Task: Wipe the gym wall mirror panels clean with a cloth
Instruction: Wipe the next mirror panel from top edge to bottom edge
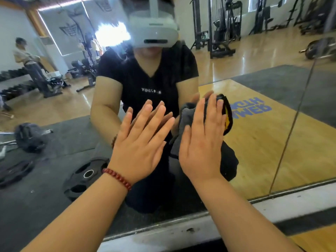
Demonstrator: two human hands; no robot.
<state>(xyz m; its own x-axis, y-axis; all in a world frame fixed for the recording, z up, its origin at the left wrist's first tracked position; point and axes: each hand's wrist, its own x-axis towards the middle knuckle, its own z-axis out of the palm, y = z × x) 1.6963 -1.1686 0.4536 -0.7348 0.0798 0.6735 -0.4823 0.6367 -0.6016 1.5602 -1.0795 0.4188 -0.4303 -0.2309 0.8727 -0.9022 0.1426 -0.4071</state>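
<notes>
Pressing flat-fingered, right hand (201, 142) pins cloth (187, 115) to mirror (254, 142); left hand (140, 140) beside, empty.

White lettering on the reflected black shirt (147, 77) and blue mirrored floor lettering (251, 107) are both unreadable

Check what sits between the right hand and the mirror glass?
A dark grey cloth with a yellow-and-black edge lies there, pressed flat against the mirror panel by the right hand; the head view shows it.

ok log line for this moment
left hand: flat on mirror | right hand: pressing cloth to mirror | step: wiping
</notes>
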